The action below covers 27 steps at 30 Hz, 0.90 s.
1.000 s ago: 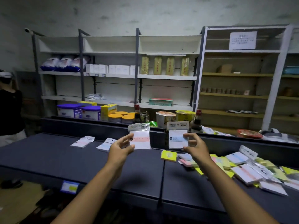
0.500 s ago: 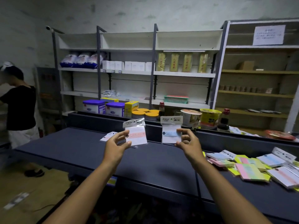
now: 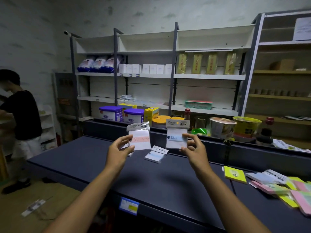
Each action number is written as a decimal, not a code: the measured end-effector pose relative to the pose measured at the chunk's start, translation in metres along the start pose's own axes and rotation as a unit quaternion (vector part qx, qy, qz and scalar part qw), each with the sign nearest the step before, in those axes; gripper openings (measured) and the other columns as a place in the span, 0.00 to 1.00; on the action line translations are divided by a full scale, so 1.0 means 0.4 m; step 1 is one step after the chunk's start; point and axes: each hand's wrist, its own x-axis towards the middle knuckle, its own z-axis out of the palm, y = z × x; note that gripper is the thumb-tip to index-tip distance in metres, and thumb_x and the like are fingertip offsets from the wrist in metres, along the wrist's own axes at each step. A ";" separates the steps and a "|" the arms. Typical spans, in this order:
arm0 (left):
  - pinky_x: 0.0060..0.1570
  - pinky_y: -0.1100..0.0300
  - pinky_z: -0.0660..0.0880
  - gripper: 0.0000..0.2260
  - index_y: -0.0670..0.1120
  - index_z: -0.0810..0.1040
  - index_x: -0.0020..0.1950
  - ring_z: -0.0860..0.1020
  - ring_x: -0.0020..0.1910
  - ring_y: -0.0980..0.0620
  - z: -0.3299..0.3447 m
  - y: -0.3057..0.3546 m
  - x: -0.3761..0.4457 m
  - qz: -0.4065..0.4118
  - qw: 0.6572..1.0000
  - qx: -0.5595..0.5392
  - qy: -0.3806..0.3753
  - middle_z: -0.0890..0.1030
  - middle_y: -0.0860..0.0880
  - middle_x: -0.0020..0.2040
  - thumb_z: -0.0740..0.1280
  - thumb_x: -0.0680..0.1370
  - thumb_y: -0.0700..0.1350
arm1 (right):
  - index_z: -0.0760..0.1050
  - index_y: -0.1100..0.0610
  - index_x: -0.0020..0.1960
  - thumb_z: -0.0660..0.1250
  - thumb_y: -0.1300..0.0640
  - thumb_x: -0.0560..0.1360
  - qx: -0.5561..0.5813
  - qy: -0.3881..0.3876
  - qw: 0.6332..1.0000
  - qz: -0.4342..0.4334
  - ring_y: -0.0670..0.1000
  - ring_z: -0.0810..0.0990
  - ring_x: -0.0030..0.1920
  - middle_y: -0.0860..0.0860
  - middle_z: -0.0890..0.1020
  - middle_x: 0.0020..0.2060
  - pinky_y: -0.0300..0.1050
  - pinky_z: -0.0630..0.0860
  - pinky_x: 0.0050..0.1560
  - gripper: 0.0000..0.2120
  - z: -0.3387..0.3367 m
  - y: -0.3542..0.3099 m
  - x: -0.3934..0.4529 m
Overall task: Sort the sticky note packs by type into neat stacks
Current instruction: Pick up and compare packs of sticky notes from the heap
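The left hand (image 3: 117,151) fingers pinch a pink-banded pack (image 3: 140,139); the right hand (image 3: 195,151) fingers pinch a blue-banded pack (image 3: 176,137), both upright above the counter (image 3: 168,182), where 1 blue pack (image 3: 155,154) lies.

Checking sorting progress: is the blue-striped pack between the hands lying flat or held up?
Lying flat. The blue-striped pack rests on the dark counter, untouched by either hand.

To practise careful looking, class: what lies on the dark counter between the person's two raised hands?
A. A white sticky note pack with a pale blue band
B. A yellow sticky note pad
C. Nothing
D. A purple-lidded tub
A: the white sticky note pack with a pale blue band lies flat on the dark counter, between the left hand and the right hand.
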 end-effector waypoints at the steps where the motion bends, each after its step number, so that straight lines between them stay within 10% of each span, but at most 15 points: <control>1: 0.43 0.68 0.79 0.17 0.49 0.81 0.57 0.79 0.60 0.48 -0.008 -0.015 0.014 0.000 1.000 0.000 -0.001 0.82 0.47 0.56 0.70 0.74 0.30 | 0.77 0.48 0.58 0.65 0.73 0.74 0.000 0.007 1.000 0.002 0.61 0.81 0.47 0.60 0.77 0.48 0.56 0.80 0.53 0.22 0.014 0.010 0.002; 5: 0.49 0.60 0.79 0.17 0.46 0.80 0.59 0.77 0.62 0.45 -0.040 -0.075 0.080 -0.008 1.000 -0.003 -0.008 0.81 0.44 0.57 0.69 0.75 0.29 | 0.77 0.47 0.57 0.65 0.73 0.74 0.004 0.038 0.999 0.004 0.50 0.80 0.41 0.54 0.75 0.44 0.41 0.81 0.45 0.23 0.076 0.047 0.013; 10: 0.56 0.52 0.78 0.17 0.45 0.80 0.60 0.78 0.59 0.48 -0.099 -0.175 0.173 -0.028 0.999 -0.003 -0.025 0.81 0.47 0.58 0.69 0.75 0.30 | 0.77 0.50 0.60 0.66 0.73 0.75 0.004 0.084 0.996 0.014 0.51 0.82 0.48 0.58 0.77 0.51 0.48 0.83 0.51 0.22 0.175 0.101 0.015; 27: 0.59 0.61 0.72 0.15 0.44 0.80 0.61 0.78 0.55 0.52 -0.177 -0.398 0.369 -0.029 0.989 0.106 -0.096 0.82 0.49 0.57 0.66 0.77 0.32 | 0.77 0.47 0.59 0.67 0.72 0.74 -0.049 0.163 0.985 0.012 0.52 0.78 0.47 0.56 0.74 0.46 0.35 0.78 0.46 0.23 0.315 0.231 0.095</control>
